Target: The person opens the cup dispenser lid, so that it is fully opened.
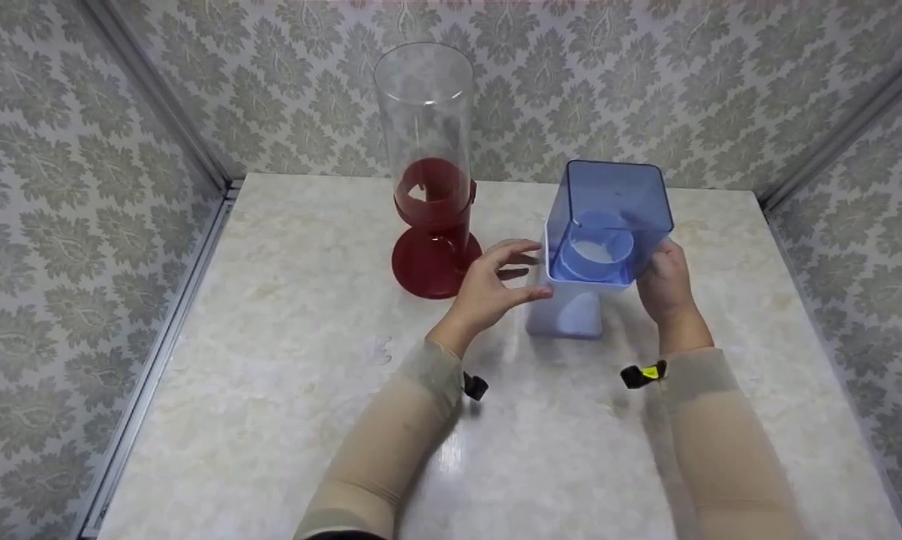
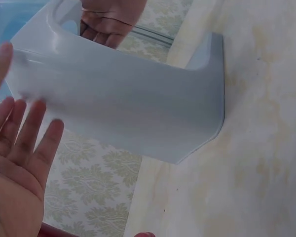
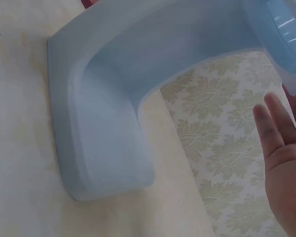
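Observation:
A pale blue dispenser stands on the table, its curved stand (image 2: 123, 98) rising from a flat foot (image 1: 563, 315). On top sits a see-through blue square container (image 1: 616, 195) with an open top and a round ring (image 1: 599, 251) visible inside. My left hand (image 1: 488, 289) is at the container's left side, thumb and fingers spread apart, the thumb tip at the front left corner of the rim. On the right side my right hand (image 1: 667, 285) rests against the container; its thumb is hidden. In the right wrist view, some of its fingers (image 3: 274, 123) stretch out beside the rim.
A red dispenser (image 1: 427, 262) with a tall clear cylinder (image 1: 425, 112) stands behind and left of my left hand. The marbled table (image 1: 286, 360) meets patterned wall panels (image 1: 308, 82) at the back and sides. Black straps (image 1: 475, 386) hang at both wrists.

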### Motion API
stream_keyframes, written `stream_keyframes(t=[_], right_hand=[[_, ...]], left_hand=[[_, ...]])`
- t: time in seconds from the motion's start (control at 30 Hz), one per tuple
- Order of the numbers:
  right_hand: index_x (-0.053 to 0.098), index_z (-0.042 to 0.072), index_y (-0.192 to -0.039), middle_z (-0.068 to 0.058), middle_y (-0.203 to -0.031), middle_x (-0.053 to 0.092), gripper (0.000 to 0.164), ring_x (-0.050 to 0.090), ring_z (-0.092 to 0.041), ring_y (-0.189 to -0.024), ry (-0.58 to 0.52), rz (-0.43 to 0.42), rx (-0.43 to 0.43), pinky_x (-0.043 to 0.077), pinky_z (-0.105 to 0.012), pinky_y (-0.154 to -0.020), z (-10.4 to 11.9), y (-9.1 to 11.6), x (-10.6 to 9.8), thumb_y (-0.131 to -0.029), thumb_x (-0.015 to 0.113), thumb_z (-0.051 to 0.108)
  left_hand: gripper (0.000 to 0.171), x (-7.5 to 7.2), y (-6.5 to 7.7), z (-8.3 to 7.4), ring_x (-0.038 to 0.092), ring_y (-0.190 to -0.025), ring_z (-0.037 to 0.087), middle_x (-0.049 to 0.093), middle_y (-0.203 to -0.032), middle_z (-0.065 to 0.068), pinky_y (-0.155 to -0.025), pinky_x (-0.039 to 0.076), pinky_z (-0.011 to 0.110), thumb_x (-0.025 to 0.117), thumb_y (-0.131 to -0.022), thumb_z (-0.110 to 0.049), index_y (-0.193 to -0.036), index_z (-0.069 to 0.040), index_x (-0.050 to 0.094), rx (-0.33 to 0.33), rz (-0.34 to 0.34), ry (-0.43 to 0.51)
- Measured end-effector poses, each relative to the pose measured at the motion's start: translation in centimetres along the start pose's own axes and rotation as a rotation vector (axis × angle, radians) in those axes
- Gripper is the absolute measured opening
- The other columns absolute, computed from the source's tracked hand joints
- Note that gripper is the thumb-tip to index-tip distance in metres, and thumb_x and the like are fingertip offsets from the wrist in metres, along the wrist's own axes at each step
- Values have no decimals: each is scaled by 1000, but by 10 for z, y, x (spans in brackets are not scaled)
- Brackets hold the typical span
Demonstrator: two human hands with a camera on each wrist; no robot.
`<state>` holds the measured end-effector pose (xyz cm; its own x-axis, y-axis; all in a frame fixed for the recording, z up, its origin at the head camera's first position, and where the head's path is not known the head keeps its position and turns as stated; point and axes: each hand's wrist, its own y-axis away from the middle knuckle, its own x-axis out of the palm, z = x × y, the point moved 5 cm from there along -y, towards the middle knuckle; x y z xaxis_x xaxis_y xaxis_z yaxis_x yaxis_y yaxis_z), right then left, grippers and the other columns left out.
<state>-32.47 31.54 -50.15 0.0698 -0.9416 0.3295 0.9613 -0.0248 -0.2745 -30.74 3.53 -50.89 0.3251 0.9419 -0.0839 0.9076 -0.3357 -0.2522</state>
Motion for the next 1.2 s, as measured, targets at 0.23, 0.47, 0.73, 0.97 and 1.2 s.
stream_keyframes(t=[0.23,0.47,0.73,0.97,1.2], right_hand=[[52,2,-163,-10,-159,63,107,60,-23,-148,-246,169,-168,49,-32,-127,45,-4,25,-82,100,53],[22,12,-179,-7,-164,55,144,53,-23,-152,20,274,-100,46,-29,-127,59,-10,47,-71,109,49],[53,15,-158,-1,-140,73,89,71,-15,-129,8,210,-116,57,-26,-116,48,-10,56,-84,98,34],[57,11,-153,-9,-140,73,82,71,-22,-129,-80,198,-138,58,-30,-116,50,-16,65,-84,96,32],[64,6,-144,-12,-130,77,72,74,-23,-119,-241,160,-165,60,-33,-112,45,-14,64,-84,97,29]], left_hand=[[126,4,-16,-3,39,-170,22,39,-183,5,-141,36,33,108,-75,-20,-178,-15,34,23,53,-63],[150,22,-40,3,34,-172,16,34,-187,0,-143,30,32,111,-67,-16,-183,-17,16,-8,127,-53],[117,30,-45,15,54,-157,20,61,-165,3,-135,43,40,109,-70,-25,-169,-17,47,-21,51,-60],[114,30,-46,16,54,-154,16,61,-163,3,-134,43,38,108,-71,-25,-168,-17,48,-5,15,-34],[117,36,-42,19,53,-155,14,58,-166,2,-134,44,37,107,-72,-28,-171,-18,44,-27,8,-22]])
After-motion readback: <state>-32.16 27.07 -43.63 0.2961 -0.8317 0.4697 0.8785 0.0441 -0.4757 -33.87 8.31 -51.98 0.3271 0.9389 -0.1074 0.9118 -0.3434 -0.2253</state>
